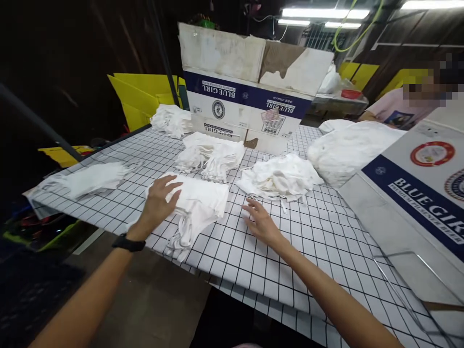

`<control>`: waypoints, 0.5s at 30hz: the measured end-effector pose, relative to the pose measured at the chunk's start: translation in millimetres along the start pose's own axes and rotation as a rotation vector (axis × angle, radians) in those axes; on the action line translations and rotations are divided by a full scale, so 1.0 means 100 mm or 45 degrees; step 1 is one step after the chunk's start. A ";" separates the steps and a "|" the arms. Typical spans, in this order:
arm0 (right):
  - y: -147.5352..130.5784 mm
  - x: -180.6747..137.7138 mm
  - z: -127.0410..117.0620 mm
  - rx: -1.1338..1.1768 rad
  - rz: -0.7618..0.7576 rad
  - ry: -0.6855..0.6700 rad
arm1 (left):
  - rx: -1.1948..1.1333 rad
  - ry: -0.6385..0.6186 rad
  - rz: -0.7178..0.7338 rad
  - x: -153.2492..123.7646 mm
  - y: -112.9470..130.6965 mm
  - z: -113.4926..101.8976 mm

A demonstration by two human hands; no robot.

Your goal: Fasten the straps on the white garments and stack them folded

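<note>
A stack of white cloth pieces (pixel 199 198), with narrow strip-like ends hanging toward the table's near edge, lies in front of me. My left hand (pixel 157 203), a black band on its wrist, rests at the stack's left side with fingers curved and apart. To the right of the stack, my right hand (pixel 261 224) hovers over or lightly touches the checked tablecloth, fingers spread and holding nothing. Just beyond it sits a loose, crumpled heap of white cloth pieces (pixel 279 179). Another neat white stack (pixel 212 152) lies behind the nearest one.
More white stacks lie at the left edge (pixel 96 179) and far corner (pixel 172 120). A cardboard box (pixel 242 92) stands at the back; another box (pixel 409 193) is on the right beside a large white bundle (pixel 353 147). Across the table is a person in a pink shirt (pixel 395 108).
</note>
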State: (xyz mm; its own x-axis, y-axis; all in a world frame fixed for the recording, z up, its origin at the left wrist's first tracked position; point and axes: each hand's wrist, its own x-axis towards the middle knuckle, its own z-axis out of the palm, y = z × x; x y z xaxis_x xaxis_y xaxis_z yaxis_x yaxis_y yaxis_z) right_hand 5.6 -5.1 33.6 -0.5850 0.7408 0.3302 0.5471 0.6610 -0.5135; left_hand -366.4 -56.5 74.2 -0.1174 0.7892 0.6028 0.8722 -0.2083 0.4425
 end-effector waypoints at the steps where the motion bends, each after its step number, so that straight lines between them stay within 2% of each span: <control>1: 0.13 -0.03 -0.13 0.020 0.068 0.084 | -0.048 -0.046 0.050 0.03 0.20 0.09; 4: 0.52 0.02 -0.54 -0.002 0.269 0.373 | -0.181 -0.195 0.192 0.14 0.72 0.45; 8: 0.90 0.26 -0.96 -0.058 0.420 0.585 | -0.329 -0.365 0.350 0.23 1.27 1.03; 12: 1.12 0.51 -1.08 0.014 0.485 0.572 | -0.420 -0.593 0.451 0.22 1.72 1.54; 15: 1.26 0.61 -1.05 0.181 0.609 0.519 | -0.455 -0.672 0.436 0.27 1.94 1.85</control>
State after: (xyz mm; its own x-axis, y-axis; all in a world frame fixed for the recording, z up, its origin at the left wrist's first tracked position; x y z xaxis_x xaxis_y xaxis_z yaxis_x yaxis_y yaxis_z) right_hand 101.5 136.1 72.5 -0.0065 0.9542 0.2990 0.5901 0.2451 -0.7692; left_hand -112.3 31.0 53.8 0.4587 0.8007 0.3853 0.5999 -0.5989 0.5304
